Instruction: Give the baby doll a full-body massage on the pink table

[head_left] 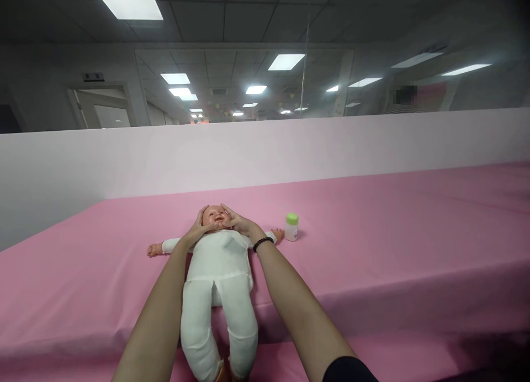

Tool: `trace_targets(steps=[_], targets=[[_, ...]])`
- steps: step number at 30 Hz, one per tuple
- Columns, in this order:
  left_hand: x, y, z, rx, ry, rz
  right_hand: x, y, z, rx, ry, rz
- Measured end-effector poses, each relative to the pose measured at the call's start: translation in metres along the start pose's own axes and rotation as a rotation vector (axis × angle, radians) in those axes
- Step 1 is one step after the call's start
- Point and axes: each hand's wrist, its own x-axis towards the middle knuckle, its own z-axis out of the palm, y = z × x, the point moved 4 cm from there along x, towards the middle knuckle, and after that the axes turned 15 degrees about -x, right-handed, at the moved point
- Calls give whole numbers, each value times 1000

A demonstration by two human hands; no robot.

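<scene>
A baby doll with a white cloth body lies on its back, face up, its arms spread out to both sides. My left hand cups the left side of the doll's head, thumb by the chin. On the other side, my right hand holds the head the same way, its fingers along the cheek and temple. Both palms are against the doll, so the inner parts of my fingers are hidden. A small translucent bottle with a green lid stands upright beside the doll's hand on the right.
The pink covered surface stretches wide, its front edge dropping toward me. Behind it runs a low white wall with a glass panel above. A doorway shows at the back left, and a blurred person at the right.
</scene>
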Motion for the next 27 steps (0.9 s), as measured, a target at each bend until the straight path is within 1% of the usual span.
trace_targets(steps=[5,10,13,16,18,20,22,24,25,27], targets=[[1,1,-1,53,41,27,2,1,-1,-24,5,-12],[-1,3,2,18,41,-12,2,0,-2,-66,31,-41],[3,1,-1,45,90,1,3,-1,-3,-104,67,-55],[8,-1,-7,117,174,47,5,0,-5,-157,139,-64],[11,-2,-13,176,258,80,7,0,-5,-203,207,-69],[13,1,-18,254,373,160,11,1,-4,-243,280,-71],[12,7,-21,352,499,274,15,3,-1,-321,369,-67],[9,14,-22,453,604,367,18,3,3,-509,476,-67],[8,17,-22,495,639,387,19,2,5,-636,527,-70],[6,21,-19,561,654,364,19,-1,8,-872,606,-83]])
